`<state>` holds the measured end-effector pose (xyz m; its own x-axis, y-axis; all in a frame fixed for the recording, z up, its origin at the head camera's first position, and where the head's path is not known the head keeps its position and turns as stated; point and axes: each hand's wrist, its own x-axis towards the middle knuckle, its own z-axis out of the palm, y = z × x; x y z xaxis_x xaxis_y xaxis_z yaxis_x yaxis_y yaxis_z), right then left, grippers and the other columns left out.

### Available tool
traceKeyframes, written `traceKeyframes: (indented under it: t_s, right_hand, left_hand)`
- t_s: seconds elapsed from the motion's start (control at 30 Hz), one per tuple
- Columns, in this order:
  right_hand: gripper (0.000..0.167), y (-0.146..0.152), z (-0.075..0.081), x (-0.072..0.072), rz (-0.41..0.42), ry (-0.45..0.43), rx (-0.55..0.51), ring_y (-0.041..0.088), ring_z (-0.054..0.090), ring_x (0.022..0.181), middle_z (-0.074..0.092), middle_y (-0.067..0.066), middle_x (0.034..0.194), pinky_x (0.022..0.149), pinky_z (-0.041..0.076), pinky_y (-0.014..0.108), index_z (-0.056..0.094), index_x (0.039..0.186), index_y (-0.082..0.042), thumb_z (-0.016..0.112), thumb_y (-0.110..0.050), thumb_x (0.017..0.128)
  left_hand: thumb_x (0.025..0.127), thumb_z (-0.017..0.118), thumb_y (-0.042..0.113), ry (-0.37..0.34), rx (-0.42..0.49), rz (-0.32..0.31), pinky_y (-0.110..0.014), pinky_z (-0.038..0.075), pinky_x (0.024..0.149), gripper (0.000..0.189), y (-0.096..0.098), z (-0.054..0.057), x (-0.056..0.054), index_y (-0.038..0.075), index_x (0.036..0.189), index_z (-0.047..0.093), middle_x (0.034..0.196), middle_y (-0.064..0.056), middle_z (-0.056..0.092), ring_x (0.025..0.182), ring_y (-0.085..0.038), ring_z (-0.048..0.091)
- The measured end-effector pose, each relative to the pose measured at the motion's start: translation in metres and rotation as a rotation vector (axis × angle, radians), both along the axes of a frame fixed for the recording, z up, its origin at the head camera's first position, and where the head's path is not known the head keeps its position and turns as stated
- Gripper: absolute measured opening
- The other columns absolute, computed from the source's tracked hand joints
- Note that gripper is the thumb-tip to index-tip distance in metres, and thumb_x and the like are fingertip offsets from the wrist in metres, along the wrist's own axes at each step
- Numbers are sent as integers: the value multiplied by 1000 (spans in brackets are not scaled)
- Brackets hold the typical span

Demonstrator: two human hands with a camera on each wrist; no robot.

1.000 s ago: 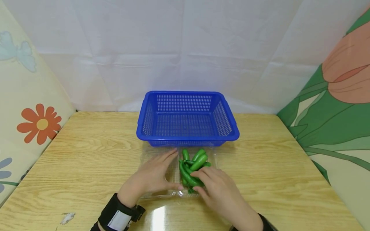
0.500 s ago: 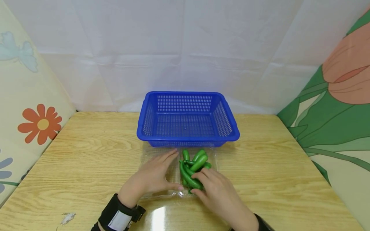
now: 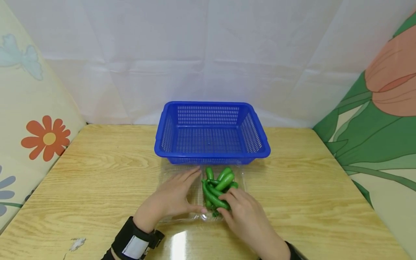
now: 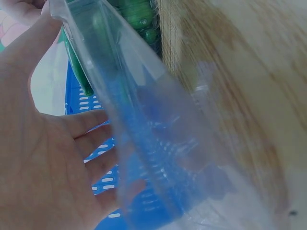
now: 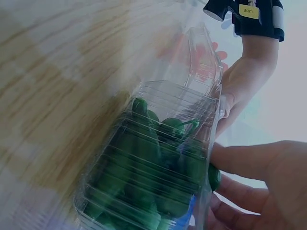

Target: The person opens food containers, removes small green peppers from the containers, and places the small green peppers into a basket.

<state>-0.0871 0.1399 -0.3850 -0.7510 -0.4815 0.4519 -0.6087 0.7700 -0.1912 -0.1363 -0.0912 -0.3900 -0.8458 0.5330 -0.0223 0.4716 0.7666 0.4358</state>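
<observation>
A clear plastic clamshell box [image 5: 165, 86] lies opened flat on the table, its lid half [image 4: 158, 129] on the left. Several green peppers [image 3: 224, 181] are heaped in the right half. My left hand [image 3: 172, 196] spans the lid half with fingers stretched out; its thumb tip touches the fold between the halves. At the near right of the heap, my right hand [image 3: 247, 216] pinches a green pepper [image 5: 214, 177] between thumb and bent fingers. In the right wrist view, this pepper shows at the box rim, partly hidden by the hand.
Right behind the box stands a blue perforated plastic basket [image 3: 211, 156] with nothing in it. The wooden table [image 3: 308, 180] reaches a white cloth backdrop [image 3: 146, 54] at the back. Printed flower panels [image 3: 367, 144] stand along both sides.
My right hand shifts very slightly among the peppers, its fingertips staying at the near right of the heap. The left hand, box and basket keep their places.
</observation>
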Motion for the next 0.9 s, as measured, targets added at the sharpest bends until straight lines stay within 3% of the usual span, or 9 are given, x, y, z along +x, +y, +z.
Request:
traceKeyframes:
  t_s: [0.27, 0.63, 0.9]
  right_hand:
    - [29, 1, 5, 0, -17, 26, -47, 13, 63, 89, 65, -2, 96, 79, 58, 31, 71, 96, -8, 88, -9, 73]
    - [27, 5, 17, -1, -37, 24, -47, 10, 63, 87, 65, -3, 97, 77, 58, 30, 73, 100, -10, 86, -8, 76]
    - [34, 11, 23, -3, -17, 66, -100, 17, 66, 93, 66, 2, 104, 78, 60, 34, 73, 109, -7, 84, -6, 77]
  left_hand:
    - [74, 74, 68, 5, 11, -6, -57, 22, 117, 110, 0, 0, 0, 9, 156, 30, 162, -8, 25, 145, -36, 27]
    - [73, 74, 67, 12, 14, -2, -56, 23, 117, 110, 0, -1, -3, 9, 156, 30, 162, -8, 26, 145, -36, 28]
    - [73, 73, 69, 22, 1, -2, -56, 24, 117, 110, 0, -1, -1, 9, 155, 31, 162, -8, 26, 144, -36, 30]
